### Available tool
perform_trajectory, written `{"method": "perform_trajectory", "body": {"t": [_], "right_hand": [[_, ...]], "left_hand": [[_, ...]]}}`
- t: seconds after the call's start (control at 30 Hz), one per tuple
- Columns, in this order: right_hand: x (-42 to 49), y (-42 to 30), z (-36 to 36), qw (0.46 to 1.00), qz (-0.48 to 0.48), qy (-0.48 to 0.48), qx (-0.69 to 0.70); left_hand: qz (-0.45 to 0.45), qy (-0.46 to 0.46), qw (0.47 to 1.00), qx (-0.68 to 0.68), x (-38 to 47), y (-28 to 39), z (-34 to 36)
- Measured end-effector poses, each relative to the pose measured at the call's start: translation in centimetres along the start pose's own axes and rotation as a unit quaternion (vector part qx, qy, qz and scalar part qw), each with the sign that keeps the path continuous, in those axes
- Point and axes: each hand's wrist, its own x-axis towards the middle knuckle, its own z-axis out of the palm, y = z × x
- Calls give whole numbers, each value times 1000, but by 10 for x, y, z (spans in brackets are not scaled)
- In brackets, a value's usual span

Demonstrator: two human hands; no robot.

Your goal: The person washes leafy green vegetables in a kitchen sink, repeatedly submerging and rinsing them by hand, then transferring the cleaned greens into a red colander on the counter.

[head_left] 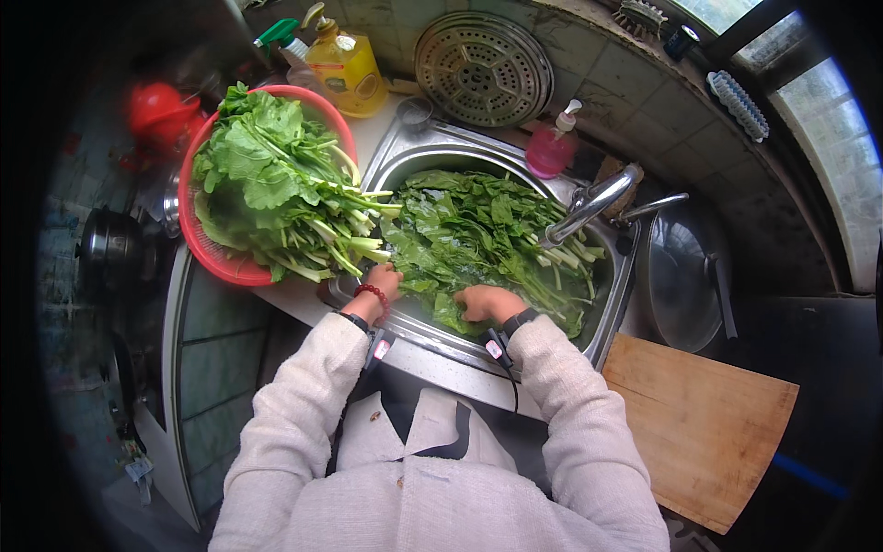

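Leafy greens with pale stems [476, 221] lie in water in the stainless-steel sink [441, 339]. My left hand [383, 283], with a red bead bracelet at its wrist, is at the sink's left edge beside the leaves; its fingertips are partly hidden. Over the near part of the sink, my right hand [488, 303] has its fingers curled down at a leaf; whether it grips the leaf is unclear. More greens [259, 159] are heaped in a red plastic basket [227, 268] left of the sink, their stems reaching over its rim.
A chrome faucet [597, 203] arches over the sink's right side. Behind the sink stand a pink soap pump bottle [552, 148], a round metal steamer rack [483, 69] and a yellow pump bottle [348, 72]. A wooden cutting board [697, 428] and a pot lid [683, 276] are at the right.
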Motion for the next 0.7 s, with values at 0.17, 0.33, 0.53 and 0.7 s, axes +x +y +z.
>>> {"method": "perform_trajectory", "body": {"t": [0.17,0.33,0.53,0.7], "right_hand": [[-27,3,-25,945,91,310,41],[-41,-3,5,990,72,106,-64],[-47,18,8,952,-46,277,120],[-40,2,12,991,-53,100,-77]], "left_hand": [[-27,98,987,-123,42,-4,-2],[-147,128,979,61,71,-2,-6],[140,180,970,87,43,-6,11],[373,164,895,183,-34,-7,23]]}}
